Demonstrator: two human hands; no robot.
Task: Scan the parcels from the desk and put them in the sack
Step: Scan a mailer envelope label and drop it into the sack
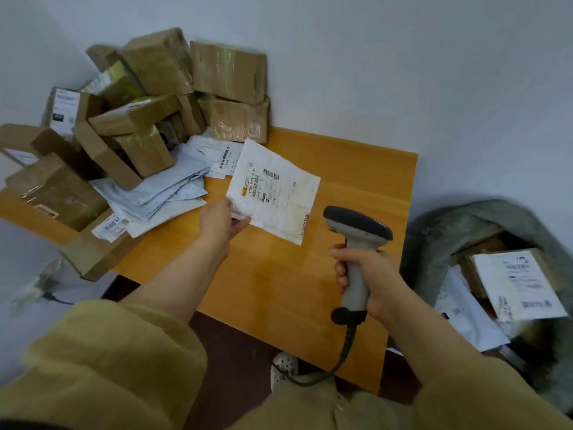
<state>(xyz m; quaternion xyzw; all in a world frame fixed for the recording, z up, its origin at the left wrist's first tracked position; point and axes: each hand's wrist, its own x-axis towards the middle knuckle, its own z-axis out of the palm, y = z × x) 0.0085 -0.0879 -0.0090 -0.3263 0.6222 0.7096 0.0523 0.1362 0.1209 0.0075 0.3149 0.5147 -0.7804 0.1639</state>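
The step in hand is the scanning of one parcel. The left hand (221, 220) pinches a flat white parcel (276, 193) at its near corner and holds it tilted just above the middle of the desk (356, 169), with the label and barcode (270, 174) facing up. The right hand (369, 274) is curled firmly round the handle of the one scanner (356, 226), over the near right part of the desk, its head turned toward the parcel. In my judgement the next move calls for aiming the scanner at the barcode, then carrying the parcel to the one sack (434, 243), which stands open beside the right edge of the desk. In the sack I can count at least three parcels. On the far left part of the desk lies a heap of about a dozen cardboard boxes (155, 76), and several grey mailers (161, 193) beneath them; the exact number I cannot tell.
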